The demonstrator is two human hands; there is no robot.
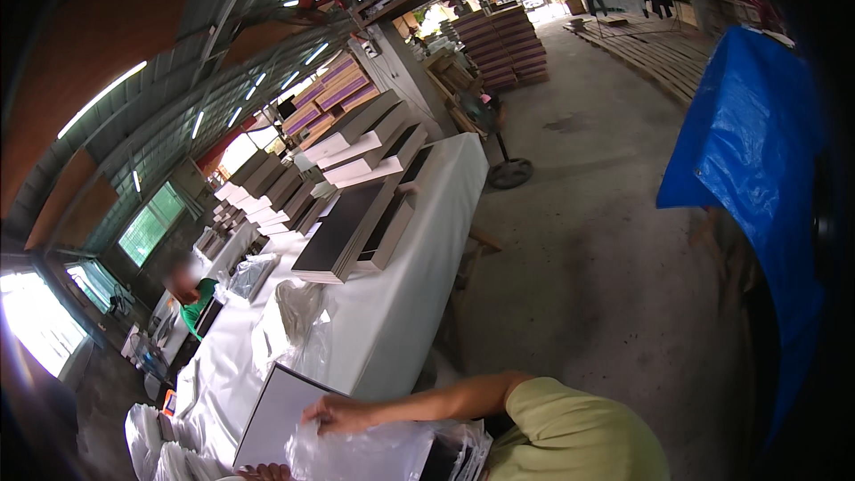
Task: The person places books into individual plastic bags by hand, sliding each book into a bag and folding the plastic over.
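Note:
A flat grey board [272, 405] with a dark edge stands tilted at the bottom of the view, over the near end of the white-covered table. Coming in from the right, my right hand [334, 414] is closed on a clear plastic bag [356, 454], which hangs crumpled in front of the board. My left hand [265, 472] shows only in part at the lower edge, its fingers curled at the board's near edge beside the bag. More clear sleeves and a dark flat piece [436, 461] lie close to my right forearm.
Long white-covered table [401, 303] bears loose plastic bags [289, 321], dark-topped boxes [343, 232] and taller box stacks [365, 142]. A person in green [198, 307] is at the left. Blue tarpaulin [748, 151] hangs at right; a pedestal fan [508, 169] stands beyond the table.

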